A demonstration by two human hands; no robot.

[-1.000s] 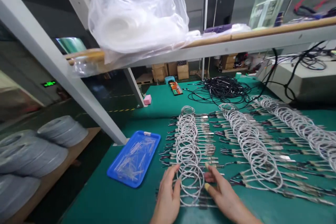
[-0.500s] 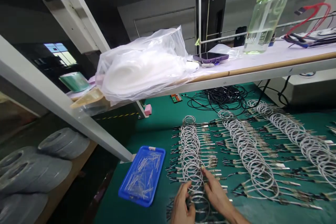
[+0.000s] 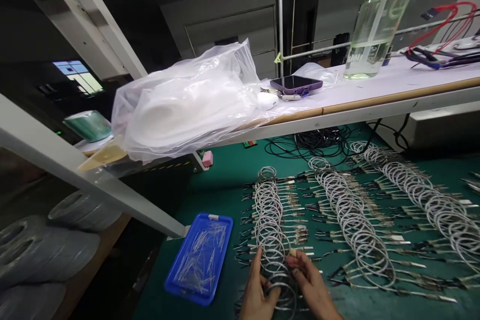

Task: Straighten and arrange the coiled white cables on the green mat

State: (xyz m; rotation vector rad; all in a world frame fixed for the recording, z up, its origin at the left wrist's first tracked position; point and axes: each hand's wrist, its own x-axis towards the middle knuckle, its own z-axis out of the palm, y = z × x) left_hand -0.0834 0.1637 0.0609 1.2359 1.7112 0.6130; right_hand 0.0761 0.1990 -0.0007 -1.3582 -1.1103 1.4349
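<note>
Three long rows of coiled white cables with dark plug ends lie on the green mat (image 3: 221, 175). My left hand (image 3: 257, 290) and my right hand (image 3: 308, 280) meet at the near end of the left row (image 3: 270, 220). Both hands have their fingers closed around the nearest coil (image 3: 278, 287), the left from the left side, the right from the right. The middle row (image 3: 352, 215) and the right row (image 3: 423, 195) lie untouched further right.
A blue tray (image 3: 200, 257) of small clear pieces sits left of my hands. An overhead shelf (image 3: 360, 102) carries a plastic bag (image 3: 187, 100), a phone (image 3: 296, 84) and a water bottle (image 3: 377, 20). Black cables (image 3: 318, 140) pile at the back. Grey cable spools (image 3: 41, 245) stack on the left.
The view tilted up, so the shelf top now shows and my hands sit lower in the frame. Both hands have drawn closer together around the nearest coil.
</note>
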